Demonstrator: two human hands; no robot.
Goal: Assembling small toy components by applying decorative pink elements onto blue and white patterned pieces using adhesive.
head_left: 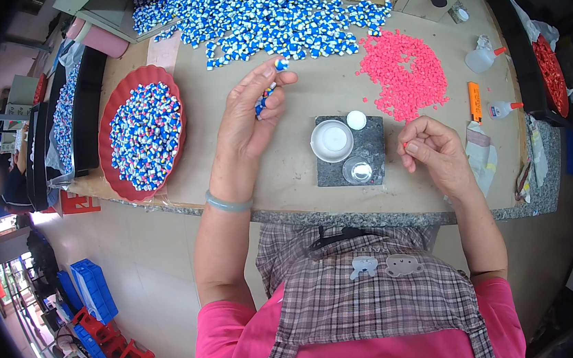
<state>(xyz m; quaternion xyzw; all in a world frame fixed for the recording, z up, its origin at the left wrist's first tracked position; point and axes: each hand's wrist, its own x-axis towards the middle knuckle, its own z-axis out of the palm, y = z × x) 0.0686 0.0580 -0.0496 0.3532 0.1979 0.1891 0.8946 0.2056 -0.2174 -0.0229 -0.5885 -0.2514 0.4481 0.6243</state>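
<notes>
Between the thumb and forefinger of my left hand (pixel 252 110) is a small blue-and-white piece (pixel 281 64). More blue-and-white pieces (pixel 265 101) are tucked under its curled fingers. My right hand (pixel 435 151) pinches a tiny pink-red piece (pixel 405 145), just below a spread of loose pink pieces (pixel 404 71). Between the hands lies a dark stone slab (pixel 347 123). On it stand a white cup (pixel 325 153), a round white cap (pixel 357 120) and a small clear dish (pixel 358 171); what the cup holds I cannot make out.
Blue-and-white pieces (pixel 257 16) are heaped at the back. A red scalloped tray (pixel 107 144) of similar pieces with pink parts stands left. To the right are two glue bottles (pixel 478 60), an orange box (pixel 474 100) and a black bin (pixel 518 39). A granite edge (pixel 373 217) runs in front.
</notes>
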